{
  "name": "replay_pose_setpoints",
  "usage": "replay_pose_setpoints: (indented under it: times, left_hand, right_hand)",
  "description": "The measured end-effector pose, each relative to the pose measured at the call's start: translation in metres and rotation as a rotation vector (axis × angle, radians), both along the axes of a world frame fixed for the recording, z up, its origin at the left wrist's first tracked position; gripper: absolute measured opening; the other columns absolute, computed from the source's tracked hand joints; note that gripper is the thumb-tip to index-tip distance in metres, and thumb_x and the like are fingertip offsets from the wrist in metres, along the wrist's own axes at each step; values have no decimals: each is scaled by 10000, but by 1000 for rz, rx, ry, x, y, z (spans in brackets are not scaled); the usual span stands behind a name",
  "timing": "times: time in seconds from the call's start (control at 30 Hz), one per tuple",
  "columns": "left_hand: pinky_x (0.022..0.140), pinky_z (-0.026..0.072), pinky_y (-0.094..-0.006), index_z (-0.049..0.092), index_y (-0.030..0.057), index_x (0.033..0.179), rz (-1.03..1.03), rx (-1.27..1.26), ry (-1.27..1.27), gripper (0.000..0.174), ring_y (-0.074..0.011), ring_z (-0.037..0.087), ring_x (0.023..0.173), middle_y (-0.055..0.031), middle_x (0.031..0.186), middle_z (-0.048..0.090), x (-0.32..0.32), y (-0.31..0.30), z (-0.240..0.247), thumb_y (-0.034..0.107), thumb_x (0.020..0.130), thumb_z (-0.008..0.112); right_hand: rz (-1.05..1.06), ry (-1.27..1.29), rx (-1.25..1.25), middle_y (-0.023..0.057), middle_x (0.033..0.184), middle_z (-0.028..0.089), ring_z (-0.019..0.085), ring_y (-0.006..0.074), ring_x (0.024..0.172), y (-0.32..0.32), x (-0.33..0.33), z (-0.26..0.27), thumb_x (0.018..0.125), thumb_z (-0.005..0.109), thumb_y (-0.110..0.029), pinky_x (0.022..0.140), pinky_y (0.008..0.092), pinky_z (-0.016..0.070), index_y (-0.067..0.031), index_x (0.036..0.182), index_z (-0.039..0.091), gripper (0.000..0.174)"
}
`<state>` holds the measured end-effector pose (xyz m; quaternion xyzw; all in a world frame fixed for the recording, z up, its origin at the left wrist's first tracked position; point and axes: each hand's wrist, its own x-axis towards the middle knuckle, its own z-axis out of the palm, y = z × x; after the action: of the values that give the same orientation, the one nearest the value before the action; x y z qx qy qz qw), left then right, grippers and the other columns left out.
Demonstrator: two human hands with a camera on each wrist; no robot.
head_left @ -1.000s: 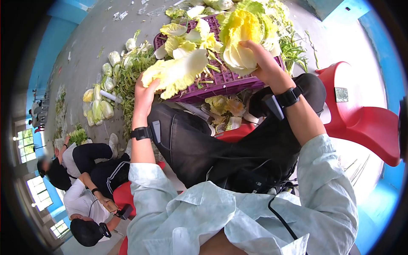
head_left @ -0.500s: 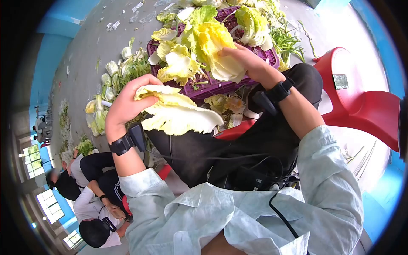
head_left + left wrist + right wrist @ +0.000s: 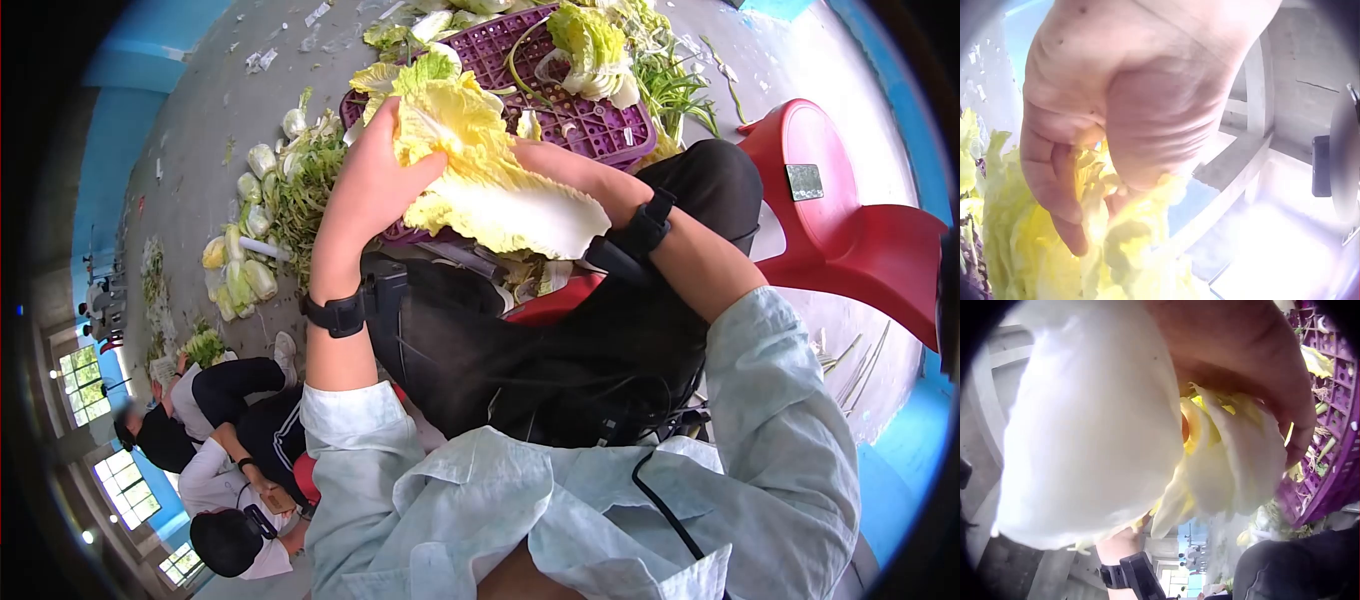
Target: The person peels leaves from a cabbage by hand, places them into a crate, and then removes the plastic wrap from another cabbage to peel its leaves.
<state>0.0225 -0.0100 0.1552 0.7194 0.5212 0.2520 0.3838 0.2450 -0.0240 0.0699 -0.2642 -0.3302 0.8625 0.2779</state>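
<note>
My left hand (image 3: 372, 185) pinches the yellow, frilly end of a napa cabbage leaf (image 3: 530, 210) between thumb and fingers. The leaf's broad white base points right, across my right wrist. Behind it, my right hand (image 3: 568, 172) is mostly covered in the head view. In the right wrist view its fingers curl round several cabbage leaves (image 3: 1250, 453), while the big white leaf base (image 3: 1085, 437) fills the left side. Yellow leaf ends (image 3: 1035, 250) crowd below the left fingers in the left wrist view. Both hands are close together at the near edge of a purple plastic crate (image 3: 640, 130).
Another piece of napa cabbage (image 3: 590, 50) lies on the crate, among scraps. Greens (image 3: 310, 190) and whole cabbages (image 3: 250, 275) lie on the floor to the left. A red chair (image 3: 800, 200) stands at the right. Two people sit at lower left, one in a black cap (image 3: 235, 540).
The left hand drew its leaf back from the crate toward the lap, then swung it up and right against the leaves in the right hand. The right hand moved left and nearer.
</note>
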Motion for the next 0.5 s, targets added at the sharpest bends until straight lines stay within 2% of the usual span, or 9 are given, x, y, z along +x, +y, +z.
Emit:
replay_pose_setpoints:
  times: [0.03, 0.13, 0.17, 0.27, 0.3, 0.37, 0.4, 0.43, 0.5]
  left_hand:
    - [953, 526, -354, 532, -28, 1336, 22, 52, 7, 545, -246, 691, 1096, -170, 1212, 704, -2, 2, -6, 125, 863, 756]
    - [951, 530, -372, 531, -14, 1325, 66, 183, 62, 563, -293, 697, 1117, -203, 1207, 703, -3, 8, -19, 157, 850, 781]
    - [942, 536, -379, 534, -13, 1315, 94, 193, 97, 567, -306, 701, 1110, -212, 1197, 705, -2, 8, -19, 166, 843, 792]
    - [908, 553, -397, 541, -13, 1285, 183, 221, 168, 578, -333, 713, 1077, -225, 1164, 711, 3, 0, -14, 186, 821, 823]
    - [892, 559, -401, 543, -14, 1276, 214, 229, 166, 579, -333, 719, 1058, -221, 1150, 715, 4, -3, -13, 188, 815, 830]
    - [852, 575, -398, 551, -13, 1259, 226, 323, 142, 588, -337, 735, 984, -208, 1058, 735, 4, -5, -17, 198, 799, 850]
    - [856, 574, -397, 544, -5, 1276, 234, 292, 128, 596, -331, 728, 1006, -202, 1106, 721, 4, -5, -16, 205, 809, 849]
    - [859, 573, -397, 537, 3, 1293, 242, 260, 114, 605, -325, 721, 1027, -197, 1155, 706, 5, -7, -15, 213, 819, 848]
    - [892, 558, -399, 512, 24, 1341, 362, 234, -13, 631, -305, 685, 1102, -178, 1269, 652, 4, -11, -17, 242, 847, 840]
  right_hand:
    - [-3, -69, 16, 50, 1240, 686, 692, 119, 997, 3, -3, 0, 1107, 419, -306, 872, 304, 565, -73, 1435, 549, 422]
    - [-28, -11, -69, 39, 1199, 692, 684, 111, 958, 6, -3, 9, 1095, 449, -475, 849, 289, 558, -73, 1416, 566, 527]
    - [17, -60, 88, 32, 1167, 694, 676, 102, 929, 0, 6, 17, 1031, 493, -630, 815, 271, 556, -68, 1397, 580, 677]
    - [89, -126, 24, 35, 1155, 695, 675, 99, 925, 1, 5, 15, 981, 536, -692, 786, 259, 550, -66, 1377, 595, 743]
    - [75, -110, 38, 35, 1122, 697, 673, 99, 909, -7, 7, 30, 954, 648, -620, 772, 256, 547, -64, 1354, 607, 686]
    - [188, -191, 167, 41, 1133, 690, 666, 104, 937, -3, 7, 28, 945, 707, -496, 799, 268, 544, -58, 1358, 600, 611]
    - [244, -233, 231, 43, 1139, 686, 662, 106, 952, -1, 6, 28, 941, 736, -435, 812, 274, 543, -55, 1360, 597, 582]
    - [218, -261, 202, 46, 1168, 673, 645, 115, 1004, -3, 4, 36, 907, 760, -263, 849, 287, 535, -45, 1393, 560, 569]
    - [168, -236, 240, 46, 1180, 666, 633, 117, 1028, -3, -4, 23, 909, 747, -238, 861, 291, 529, -41, 1420, 531, 588]
